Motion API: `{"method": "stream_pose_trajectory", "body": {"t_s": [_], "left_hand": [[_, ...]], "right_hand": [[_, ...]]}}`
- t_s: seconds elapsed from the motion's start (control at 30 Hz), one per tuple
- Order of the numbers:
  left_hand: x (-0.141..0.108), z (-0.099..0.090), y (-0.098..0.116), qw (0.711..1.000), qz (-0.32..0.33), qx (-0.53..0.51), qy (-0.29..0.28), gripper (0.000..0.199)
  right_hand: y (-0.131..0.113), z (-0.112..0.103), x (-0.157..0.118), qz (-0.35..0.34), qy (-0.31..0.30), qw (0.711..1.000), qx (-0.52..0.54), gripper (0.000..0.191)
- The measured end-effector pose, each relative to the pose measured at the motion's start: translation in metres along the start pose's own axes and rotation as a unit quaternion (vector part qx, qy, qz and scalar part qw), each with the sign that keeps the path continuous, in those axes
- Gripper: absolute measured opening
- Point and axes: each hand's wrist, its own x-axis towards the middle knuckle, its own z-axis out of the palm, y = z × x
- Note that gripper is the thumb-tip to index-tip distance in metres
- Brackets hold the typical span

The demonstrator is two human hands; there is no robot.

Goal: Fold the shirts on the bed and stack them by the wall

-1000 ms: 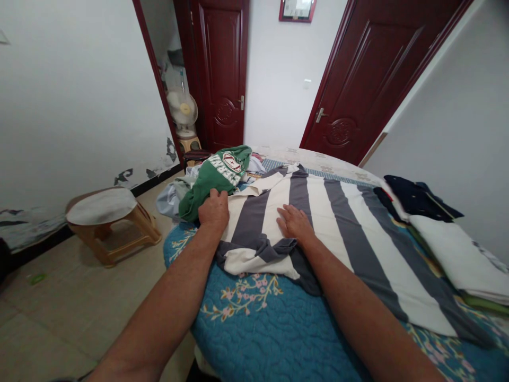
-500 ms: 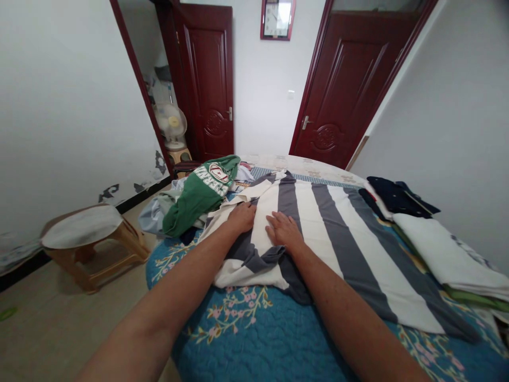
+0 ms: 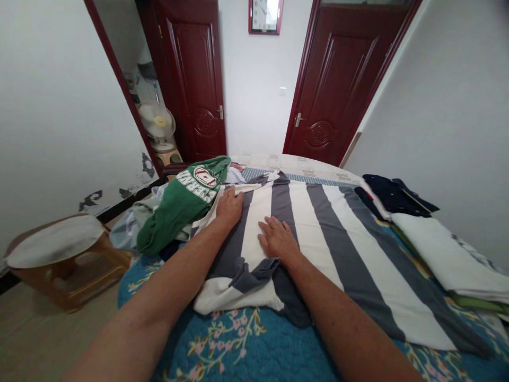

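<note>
A striped garment (image 3: 302, 212) in grey and white is spread over the blue flowered cover (image 3: 278, 350). My left hand (image 3: 229, 207) rests on its left part, close to the far edge, fingers extended over the fabric. On a white stripe near the middle lies my right hand (image 3: 277, 237), palm down with its fingers spread. Neither hand grips the cloth. A grey and white part of the garment is bunched below my hands, between the forearms. The green garment (image 3: 175, 212) with white lettering lies on a heap just left of my left hand.
Folded clothes, a dark blue one (image 3: 397, 195) and a white one (image 3: 465, 265), lie at the right. A stool (image 3: 59, 241) stands on the floor at the left. Behind are a fan (image 3: 157, 122), two dark red doors (image 3: 191, 79) and a wall clock (image 3: 265, 16).
My left hand has moved left and slightly away over the garment, whose left part now lies flatter and wider. My right hand stays on the cloth, a little nearer. The view has shifted slightly right.
</note>
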Motion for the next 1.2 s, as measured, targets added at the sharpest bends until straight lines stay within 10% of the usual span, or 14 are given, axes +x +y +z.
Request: {"method": "stream_pose_trajectory", "body": {"t_s": [0.3, 0.5, 0.7, 0.9, 1.2], "left_hand": [[0.069, 0.003, -0.007, 0.995, -0.068, -0.031, -0.070, 0.048], [0.072, 0.018, -0.020, 0.992, -0.118, -0.029, -0.026, 0.047], [0.044, 0.012, -0.021, 0.999, -0.035, -0.033, -0.012, 0.050], [-0.038, 0.003, 0.017, 0.991, 0.073, -0.047, -0.101, 0.054], [-0.092, -0.015, 0.016, 0.987, 0.008, -0.022, -0.157, 0.078]], "right_hand": [[0.000, -0.001, 0.001, 0.000, 0.000, 1.000, 0.015, 0.057], [-0.001, 0.000, 0.001, 0.000, -0.001, 1.000, 0.021, 0.059], [0.001, 0.003, 0.002, -0.003, -0.001, 1.000, 0.014, 0.058], [0.004, 0.007, 0.002, -0.010, 0.012, 1.000, 0.010, 0.056], [0.007, 0.003, 0.000, 0.013, 0.007, 1.000, 0.012, 0.061]]}}
